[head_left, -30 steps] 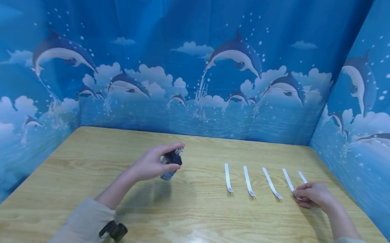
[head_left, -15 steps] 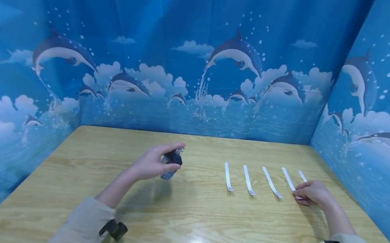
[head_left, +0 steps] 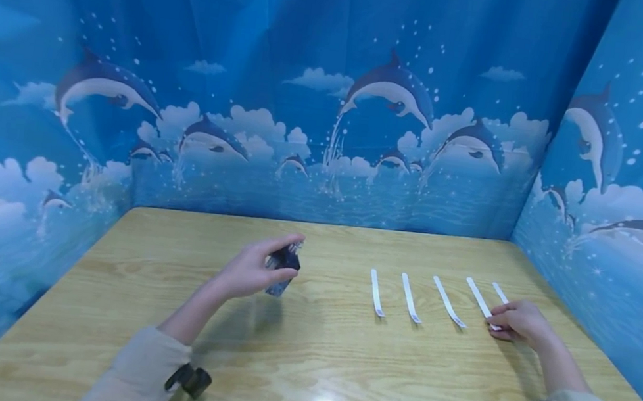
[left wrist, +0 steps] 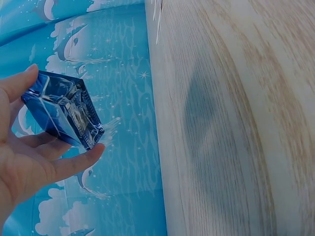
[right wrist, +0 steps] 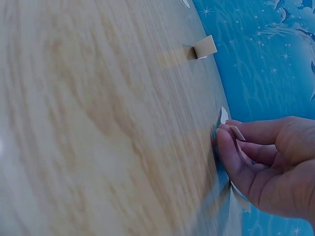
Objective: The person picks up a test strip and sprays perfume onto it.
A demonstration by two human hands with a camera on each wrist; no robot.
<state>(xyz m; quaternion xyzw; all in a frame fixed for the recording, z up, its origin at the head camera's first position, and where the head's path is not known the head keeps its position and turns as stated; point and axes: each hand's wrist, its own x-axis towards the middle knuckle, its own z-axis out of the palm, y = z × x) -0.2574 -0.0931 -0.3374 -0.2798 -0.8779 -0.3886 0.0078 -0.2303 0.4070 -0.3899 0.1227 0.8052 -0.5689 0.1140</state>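
Observation:
My left hand (head_left: 248,273) grips a dark blue glass perfume bottle (head_left: 283,262) in the air over the left half of the table. In the left wrist view the bottle (left wrist: 61,109) is tilted, its thick clear glass end toward the camera. On the right, my right hand (head_left: 522,322) pinches the near end of a white paper strip (head_left: 477,295) between thumb and fingers. Its tip (right wrist: 237,132) sticks out between the fingertips in the right wrist view. Another strip (head_left: 499,291) lies just beyond this hand, partly hidden by it.
Left of the pinched strip, three similar strips (head_left: 449,302) lie in a row on the wooden table (head_left: 292,356), their near ends bent upward. A blue dolphin-print curtain (head_left: 299,191) stands behind the table and along its sides.
My right hand and the strip it pinches have shifted very slightly to the right. The left hand and the perfume bottle stay in place.

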